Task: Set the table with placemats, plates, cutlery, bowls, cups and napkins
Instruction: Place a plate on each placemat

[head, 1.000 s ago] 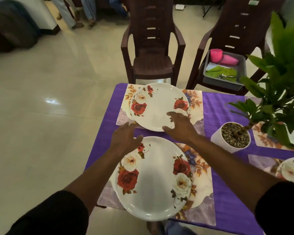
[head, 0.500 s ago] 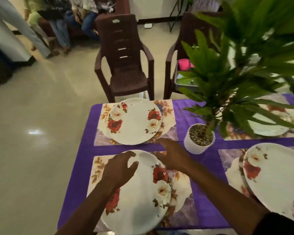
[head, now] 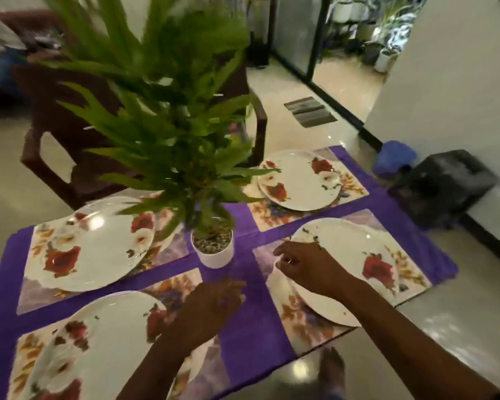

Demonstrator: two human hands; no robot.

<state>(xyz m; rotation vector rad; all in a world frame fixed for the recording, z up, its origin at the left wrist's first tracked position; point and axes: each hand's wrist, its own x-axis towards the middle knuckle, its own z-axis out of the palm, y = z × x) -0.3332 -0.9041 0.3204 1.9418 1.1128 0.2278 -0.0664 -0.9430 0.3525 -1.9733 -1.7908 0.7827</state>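
Observation:
Four white plates with red roses lie on floral placemats on a purple tablecloth (head: 251, 327): the near-left plate (head: 104, 342), far-left plate (head: 98, 243), far-right plate (head: 298, 180) and near-right plate (head: 350, 255). A second white rim shows under the near-right plate. My right hand (head: 306, 267) is at that plate's left rim with bent fingers; whether it grips the rim is unclear. My left hand (head: 214, 301), blurred, hovers with loose fingers over the cloth beside the near-left plate and holds nothing.
A leafy plant in a white pot (head: 212, 252) stands mid-table and hides the view behind it. A brown chair (head: 58, 134) is at the far left. A black box (head: 442, 186) and a blue object (head: 393, 160) sit on the floor to the right.
The view has swung right. Both hands left the two left plates and moved right: the right hand reached the near-right plate's rim, the left now hangs over the cloth.

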